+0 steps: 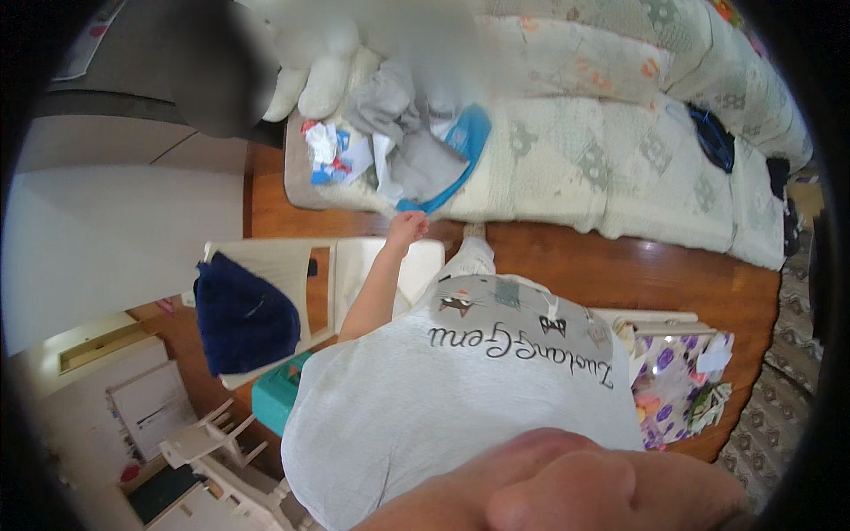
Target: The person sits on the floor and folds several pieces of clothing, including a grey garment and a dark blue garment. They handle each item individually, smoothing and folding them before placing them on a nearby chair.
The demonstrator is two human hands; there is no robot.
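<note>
My left hand (408,227), fingers curled, is at the front edge of a sofa (551,159) with a quilted, patterned cover. Its fingertips meet or overlap the blue border of a grey and blue cloth item (428,166); whether they grip it cannot be told. That cloth lies rumpled on the sofa's left end, beside crumpled white, blue and red packaging (332,156). Behind it are pale, plush-looking limbs (325,86), partly lost in blur. My right hand is out of view. Below is my light grey shirt (451,372), printed with cats and writing.
A white chair (385,255) with a navy cloth (246,318) over its back stands left of me, near a teal item (279,395). To my right is a purple-flowered container (671,385) holding wrappers. A dark blue item (712,136) lies on the sofa. The floor (637,252) is wooden.
</note>
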